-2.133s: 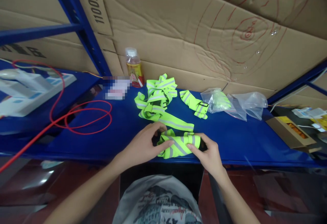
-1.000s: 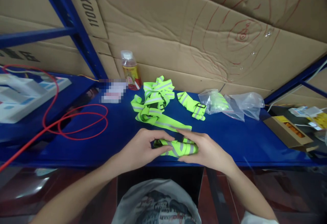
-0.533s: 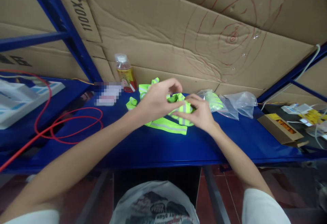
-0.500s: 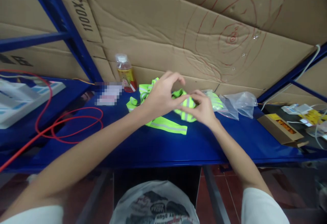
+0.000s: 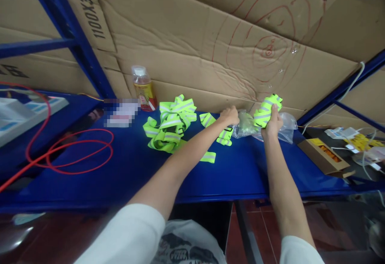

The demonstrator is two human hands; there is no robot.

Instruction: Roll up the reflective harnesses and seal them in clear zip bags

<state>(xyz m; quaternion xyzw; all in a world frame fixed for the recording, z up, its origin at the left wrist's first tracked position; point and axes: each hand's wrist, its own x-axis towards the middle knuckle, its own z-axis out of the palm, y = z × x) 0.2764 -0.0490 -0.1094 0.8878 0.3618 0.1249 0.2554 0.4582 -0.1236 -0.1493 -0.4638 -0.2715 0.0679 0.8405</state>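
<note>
Raised above the right part of the bench, my right hand (image 5: pixel 273 122) is closed around a bundle of folded neon-yellow reflective strap (image 5: pixel 264 110) with silver stripes. My left hand (image 5: pixel 229 116) is stretched across, its fingers curled at the left edge of a clear plastic bag (image 5: pixel 245 125) with something neon inside. Below its wrist lies a smaller neon reflective strap (image 5: pixel 224 137) with a black buckle. A loose heap of reflective straps (image 5: pixel 171 125) is further left, and part of it is hidden by my left forearm.
A bottle (image 5: pixel 144 89) stands against the cardboard wall (image 5: pixel 180 35). Red cable (image 5: pixel 81 171) coils on the blue bench (image 5: pixel 237 175) at left. Another clear bag (image 5: pixel 288 129) lies behind my right hand, near an open cardboard box (image 5: pixel 323 157). A plastic bag (image 5: pixel 186 244) hangs below the front edge.
Both hands were together at the neon strap bundle. My right hand has carried the bundle right and up; my left hand has let go and moved right to the clear bag.
</note>
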